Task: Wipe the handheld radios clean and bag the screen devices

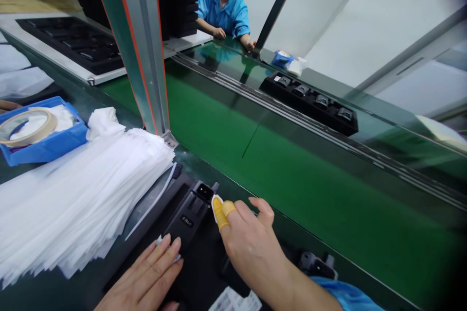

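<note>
A black handheld device that looks like a two-way radio point(187, 221), marked "Riton", lies on a black foam tray point(197, 272) in front of me. My left hand point(148, 274) rests flat over its lower end, fingers stretched, with a bit of white material showing beneath them. At the device's upper right side, near its stubby knob, is my right hand point(248, 233), with yellow finger cots on two fingers. Its fingers are closed, pressing a small white wipe point(215, 200) there; most of the wipe is hidden. Another similar device point(317, 266) lies partly behind my right forearm.
Left of the tray lie a thin brush point(155, 199) and a stack of white sleeves point(83, 194). A blue bin point(47, 148) holds a tape roll point(27, 126). A metal post point(140, 48) stands beside the green conveyor belt point(292, 194). Across it are a loaded black tray point(308, 107) and a co-worker point(226, 14).
</note>
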A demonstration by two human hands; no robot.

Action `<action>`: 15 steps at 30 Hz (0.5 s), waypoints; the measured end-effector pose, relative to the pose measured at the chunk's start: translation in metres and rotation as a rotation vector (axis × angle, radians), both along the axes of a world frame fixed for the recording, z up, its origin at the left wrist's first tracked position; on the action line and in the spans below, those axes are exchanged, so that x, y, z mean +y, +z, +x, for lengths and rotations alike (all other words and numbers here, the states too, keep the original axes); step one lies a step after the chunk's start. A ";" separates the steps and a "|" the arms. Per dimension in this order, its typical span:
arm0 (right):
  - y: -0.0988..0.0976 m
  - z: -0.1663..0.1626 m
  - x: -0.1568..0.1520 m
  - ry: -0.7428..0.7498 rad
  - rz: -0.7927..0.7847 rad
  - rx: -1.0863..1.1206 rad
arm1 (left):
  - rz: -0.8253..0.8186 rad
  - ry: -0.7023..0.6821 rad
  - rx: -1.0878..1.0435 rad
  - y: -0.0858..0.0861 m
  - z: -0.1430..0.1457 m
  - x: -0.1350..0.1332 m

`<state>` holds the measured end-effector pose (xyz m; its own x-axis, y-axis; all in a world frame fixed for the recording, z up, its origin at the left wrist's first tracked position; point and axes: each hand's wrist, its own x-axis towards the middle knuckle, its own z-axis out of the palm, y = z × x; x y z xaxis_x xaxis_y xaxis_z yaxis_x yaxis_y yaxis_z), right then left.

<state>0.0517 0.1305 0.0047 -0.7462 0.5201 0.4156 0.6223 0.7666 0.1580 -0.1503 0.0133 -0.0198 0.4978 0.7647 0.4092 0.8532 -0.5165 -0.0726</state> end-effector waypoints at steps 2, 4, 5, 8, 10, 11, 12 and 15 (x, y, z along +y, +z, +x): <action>0.004 0.007 0.003 -0.024 0.000 0.015 | -0.004 -0.005 0.018 0.002 0.000 0.001; 0.008 0.014 0.008 -0.062 0.015 0.038 | -0.010 -0.008 0.028 0.003 -0.001 0.002; 0.010 0.017 0.010 -0.078 0.020 0.049 | -0.017 -0.007 0.025 0.002 -0.002 0.002; 0.014 0.023 0.015 -0.097 0.006 0.077 | -0.028 -0.005 -0.022 -0.004 -0.004 0.000; 0.014 0.022 0.015 -0.083 -0.006 0.090 | -0.028 -0.006 -0.052 -0.008 -0.004 -0.003; 0.013 0.020 0.014 -0.070 -0.007 0.097 | -0.023 -0.008 -0.064 -0.008 -0.004 -0.004; 0.012 0.017 0.013 -0.054 -0.007 0.101 | -0.029 -0.007 -0.069 -0.008 -0.004 -0.004; 0.008 0.010 0.008 -0.007 -0.013 0.103 | -0.066 0.007 -0.063 -0.005 -0.003 -0.005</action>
<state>0.0613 0.1384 0.0126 -0.6958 0.5312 0.4834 0.6405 0.7635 0.0828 -0.1532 0.0087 -0.0249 0.4674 0.7944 0.3880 0.8586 -0.5125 0.0149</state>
